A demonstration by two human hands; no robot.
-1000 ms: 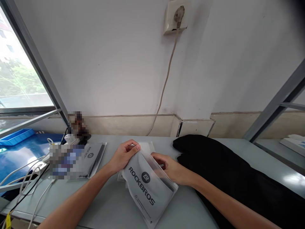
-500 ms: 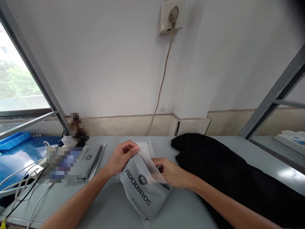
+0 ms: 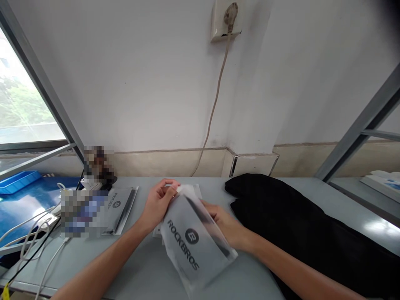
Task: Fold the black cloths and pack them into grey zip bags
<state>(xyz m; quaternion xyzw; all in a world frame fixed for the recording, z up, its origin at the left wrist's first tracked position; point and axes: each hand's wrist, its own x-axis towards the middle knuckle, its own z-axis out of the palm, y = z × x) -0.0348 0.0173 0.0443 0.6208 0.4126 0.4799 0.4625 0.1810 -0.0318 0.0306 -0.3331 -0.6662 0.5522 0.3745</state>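
A frosted plastic zip bag [image 3: 206, 246] printed ROCKBROS is held tilted over the grey table, with something dark showing inside it. My left hand [image 3: 160, 201] pinches the bag's upper left corner between thumb and fingers. On the other side, my right hand [image 3: 227, 224] is closed at the upper right edge; its fingertips are hidden behind the plastic. Whether they reach inside the bag I cannot tell. Behind the bag and my left hand, pale flat packaging [image 3: 194, 190] lies partly covered on the table.
Black fabric [image 3: 281, 216] spreads over the table's right side. At left lie packed ROCKBROS bags [image 3: 117, 210], white cables [image 3: 46, 227] and a blue tray [image 3: 20, 182]. Metal frame posts [image 3: 359, 121] rise at both sides, and a plug cord [image 3: 215, 104] hangs down the wall.
The bag has moved slightly right, and its front now looks flatter and fuller. My right hand has shifted a little right along the bag's edge; my left keeps its pinch.
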